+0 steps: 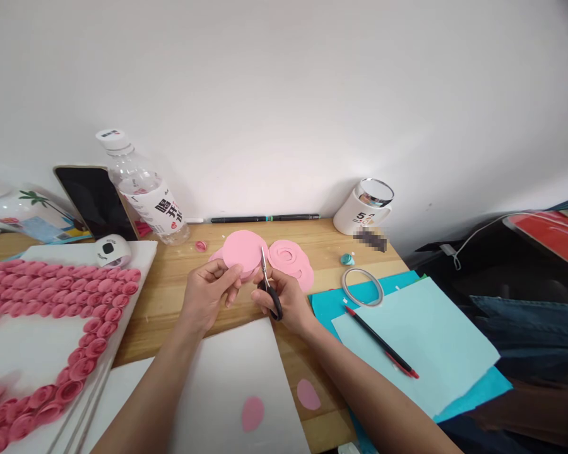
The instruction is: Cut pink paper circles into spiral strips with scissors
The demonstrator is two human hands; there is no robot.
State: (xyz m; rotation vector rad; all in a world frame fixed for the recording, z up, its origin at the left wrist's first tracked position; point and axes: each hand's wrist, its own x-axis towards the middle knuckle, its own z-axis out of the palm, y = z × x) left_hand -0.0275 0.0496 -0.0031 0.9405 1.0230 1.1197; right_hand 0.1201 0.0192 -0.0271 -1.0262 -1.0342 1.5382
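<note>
Between thumb and fingers, my left hand (211, 291) pinches a round pink paper disc (241, 251). My right hand (284, 296) grips small scissors (273, 302) with black handles, their blades pointing up beside the disc's right edge. Behind my hands lie pink paper pieces cut in spirals (291, 260) on the wooden table. A small rolled pink paper flower (201, 246) sits to the left of the disc. Two loose pink paper scraps lie nearer me, one on a white sheet (218, 378) and one on the wood.
At left, rows of pink paper roses (94, 347) cover a white board. A plastic bottle (144, 189), a phone (92, 202) and a white mug (362, 208) stand near the wall. Right of my hands lie blue paper sheets (430, 340), a tape roll (362, 287) and a black-and-red pen (381, 342).
</note>
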